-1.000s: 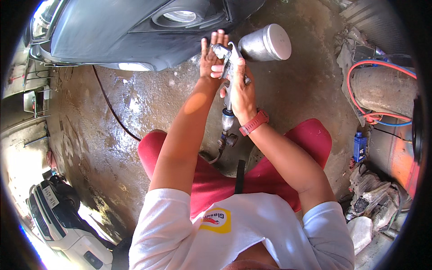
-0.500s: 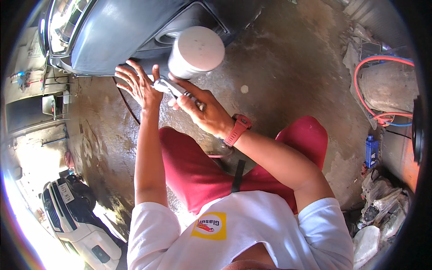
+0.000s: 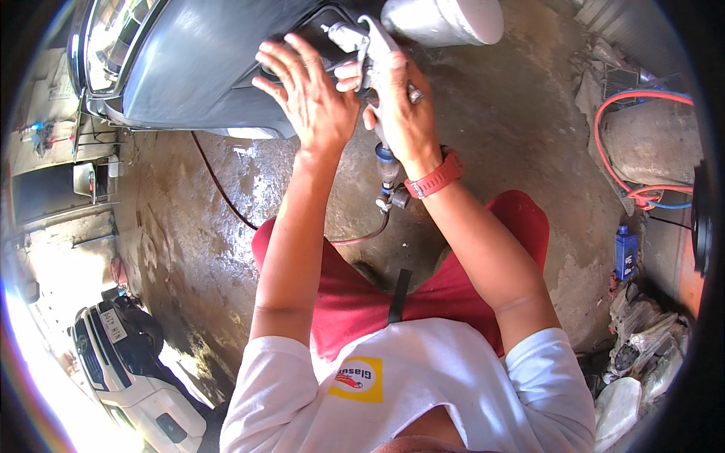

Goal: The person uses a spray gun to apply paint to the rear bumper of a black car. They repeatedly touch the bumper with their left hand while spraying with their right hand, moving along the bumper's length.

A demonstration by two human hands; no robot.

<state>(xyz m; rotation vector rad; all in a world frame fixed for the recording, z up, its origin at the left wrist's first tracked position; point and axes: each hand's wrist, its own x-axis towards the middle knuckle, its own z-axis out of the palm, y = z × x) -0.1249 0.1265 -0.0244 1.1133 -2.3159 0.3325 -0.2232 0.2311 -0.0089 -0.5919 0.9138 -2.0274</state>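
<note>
My right hand (image 3: 408, 113) is wrapped round the grip of a silver spray gun (image 3: 375, 44), with a finger at its trigger. The gun's pale paint cup (image 3: 447, 21) lies tipped over toward the right. Below the grip hang a blue-ringed air fitting (image 3: 387, 162) and a hose. My left hand (image 3: 316, 109) holds nothing; its fingers are stretched and spread, just left of the gun. Both hands are in front of a dark grey car bumper (image 3: 200, 64). Whether the left fingertips touch the bumper, I cannot tell.
A dark air hose (image 3: 215, 175) runs over the wet concrete floor (image 3: 181, 249). At the right are a grey tank (image 3: 653, 143) with a red hose (image 3: 600, 128), a blue bottle (image 3: 625, 253) and crumpled plastic (image 3: 642, 332). A white vehicle (image 3: 143, 392) stands at the lower left.
Both hands have moved up and to the right. The spray gun has turned, swinging its cup to the right, and the air fitting under the grip now shows.
</note>
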